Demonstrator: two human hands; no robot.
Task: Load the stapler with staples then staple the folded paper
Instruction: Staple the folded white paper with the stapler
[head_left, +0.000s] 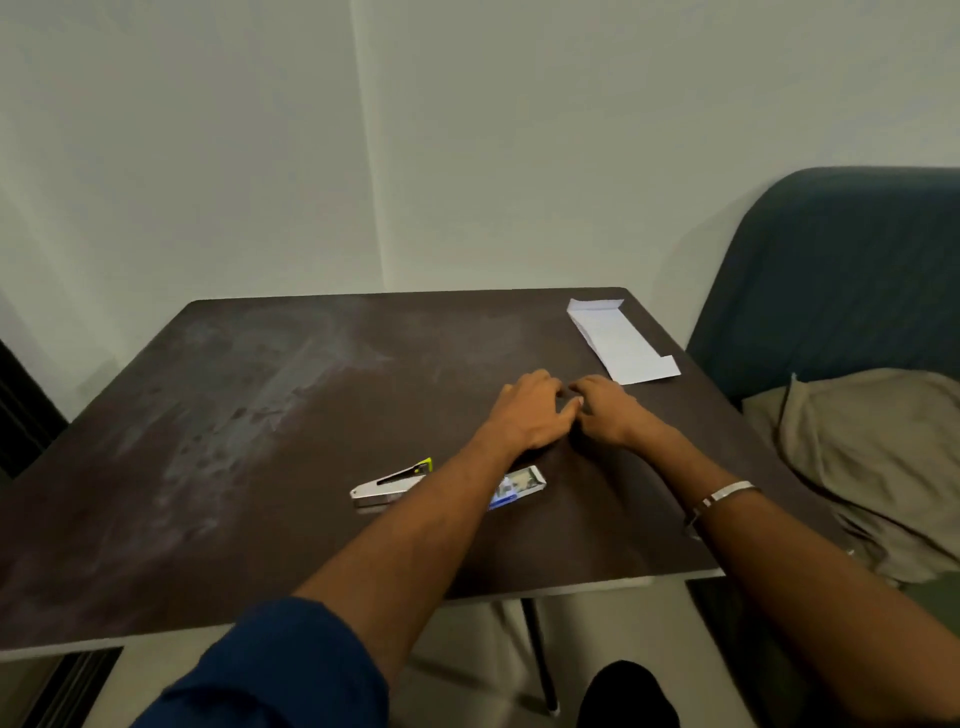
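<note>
Lying silver, the stapler (390, 483) (yellow-green tip) sits partly behind a forearm.

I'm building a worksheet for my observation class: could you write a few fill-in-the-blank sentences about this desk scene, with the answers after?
1. The silver metal stapler with a yellow-green tip lies on the dark brown ____.
2. The folded white paper lies near the table's far ____ corner.
3. The left hand and right hand meet ____ the stapler and the paper.
4. A silver bracelet sits on the ____ wrist.

Missing words: table; right; between; right
</note>
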